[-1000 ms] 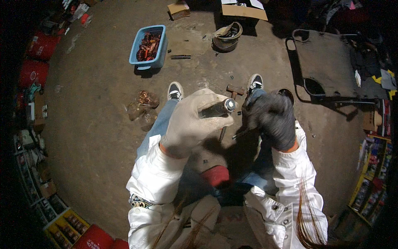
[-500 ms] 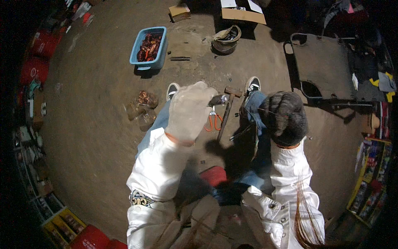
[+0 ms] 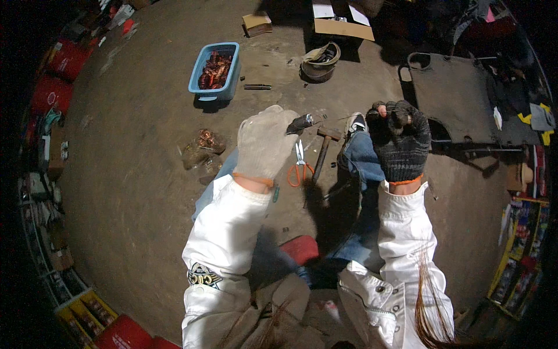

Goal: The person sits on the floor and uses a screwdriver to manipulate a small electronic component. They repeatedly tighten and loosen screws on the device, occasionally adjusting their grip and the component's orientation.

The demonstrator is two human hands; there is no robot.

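Note:
My left hand [image 3: 266, 142], in a pale work glove, is closed around a short black cylindrical piece [image 3: 301, 124] with a shiny end pointing right. A fine wire-like strand [image 3: 343, 120] appears to run from that end to my right hand [image 3: 401, 139]. In a dark knit glove, the right hand has its fingers curled in and a bare fingertip showing; its grip on the strand is too small to see clearly. On the floor between my feet lie orange-handled scissors [image 3: 300, 168] and a hammer [image 3: 325, 145], its head up and handle toward me.
Beyond my feet stand a blue tub [image 3: 236, 78] of copper-coloured pieces, a dark bucket [image 3: 317, 72] and an open carton [image 3: 343, 29]. Clear bags [image 3: 200, 151] with coppery contents lie left of my leg. A dark folding frame [image 3: 450, 93] sits at the right; a red object [image 3: 300, 249] lies nearer.
My right hand has risen and turned, bringing its curled fingers into view. The left hand has shifted slightly, uncovering more of the scissors. The black piece remains in its grip.

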